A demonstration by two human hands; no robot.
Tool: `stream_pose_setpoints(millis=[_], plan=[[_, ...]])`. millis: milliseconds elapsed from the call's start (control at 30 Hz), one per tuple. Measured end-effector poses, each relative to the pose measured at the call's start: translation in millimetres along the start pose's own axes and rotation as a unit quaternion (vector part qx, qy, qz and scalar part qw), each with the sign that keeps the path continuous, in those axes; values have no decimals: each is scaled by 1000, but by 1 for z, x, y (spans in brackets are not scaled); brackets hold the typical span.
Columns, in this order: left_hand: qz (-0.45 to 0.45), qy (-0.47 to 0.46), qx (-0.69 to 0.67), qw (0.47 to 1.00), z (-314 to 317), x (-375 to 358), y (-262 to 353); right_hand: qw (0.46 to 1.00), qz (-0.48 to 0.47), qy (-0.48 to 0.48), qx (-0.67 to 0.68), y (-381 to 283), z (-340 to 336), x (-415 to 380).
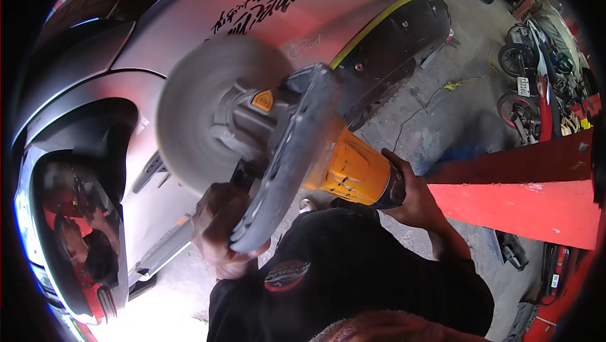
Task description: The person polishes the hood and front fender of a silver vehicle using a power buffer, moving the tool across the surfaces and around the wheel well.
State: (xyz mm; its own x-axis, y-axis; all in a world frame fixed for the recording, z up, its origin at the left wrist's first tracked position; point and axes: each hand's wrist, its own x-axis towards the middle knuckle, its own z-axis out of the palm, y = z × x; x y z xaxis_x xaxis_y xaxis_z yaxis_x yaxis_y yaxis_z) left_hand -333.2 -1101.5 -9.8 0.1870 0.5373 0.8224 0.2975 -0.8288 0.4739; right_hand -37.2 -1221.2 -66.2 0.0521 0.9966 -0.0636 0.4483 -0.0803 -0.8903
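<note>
An orange and grey car polisher (355, 166) spans the space in front of my chest. Its round pad (189, 114) overlaps the glossy silver-red car body (158, 45) in this view, and the pad's face is smeared by motion. My left hand (221, 225) is closed round the end of the polisher's large curved grey handle (287, 165). At the rear end of the tool, my right hand (413, 198) wraps round the dark end of the orange housing. Black script lettering (271, 8) runs along the panel above the pad.
The car's side mirror (79, 234) stands out at the left. A black wheel-arch piece with a yellow edge (385, 32) borders the panel. To the right is a red beam (517, 203), with motorcycles (533, 77) beyond it. A thin cable (410, 118) lies on the grey floor.
</note>
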Motion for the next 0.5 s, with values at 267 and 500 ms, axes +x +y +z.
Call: stream_pose_setpoints(millis=[267, 500], plan=[[113, -17, -34, 993, 111, 87, 3, 992, 33, 106, 55, 8, -52, -18], [5, 76, -187, 979, 169, 116, -7, 984, 41, 169, -40, -16, -106, -8]])
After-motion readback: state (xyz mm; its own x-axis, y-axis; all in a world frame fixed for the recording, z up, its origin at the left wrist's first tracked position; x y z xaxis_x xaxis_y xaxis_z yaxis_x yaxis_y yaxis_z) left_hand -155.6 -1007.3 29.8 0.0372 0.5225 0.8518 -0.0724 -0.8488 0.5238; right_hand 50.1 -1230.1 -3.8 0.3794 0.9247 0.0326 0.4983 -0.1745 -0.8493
